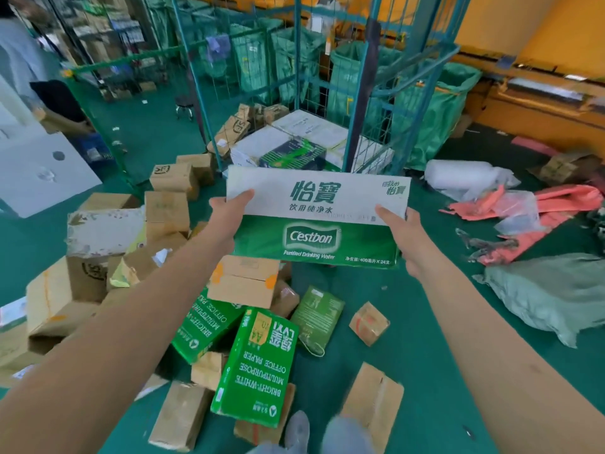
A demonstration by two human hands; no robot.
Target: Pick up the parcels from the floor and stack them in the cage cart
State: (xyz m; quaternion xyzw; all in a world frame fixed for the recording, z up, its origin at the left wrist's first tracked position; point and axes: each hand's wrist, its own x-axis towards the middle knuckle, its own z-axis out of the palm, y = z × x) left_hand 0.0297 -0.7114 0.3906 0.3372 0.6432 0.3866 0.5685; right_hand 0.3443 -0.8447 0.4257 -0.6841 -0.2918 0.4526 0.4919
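Cage cart (pixel 360 103): stands on green floor (pixel 425 322), white boxes stacked inside. Water carton (pixel 316 217): held in air w/ both arms out, just before cart, above loose parcels (pixel 244 281). Left hand (pixel 229 208) & right hand (pixel 401 229): fingers wrapped round carton ends.

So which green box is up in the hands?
The Cestbon water box, gripped by the left hand and right hand. The green paper boxes lie on the floor.

Both hands, left hand (pixel 229 208) and right hand (pixel 397 224), grip the ends of a green-and-white water carton (pixel 316 217) held above scattered floor parcels (pixel 255 362), with the cage cart (pixel 357 93) beyond it.
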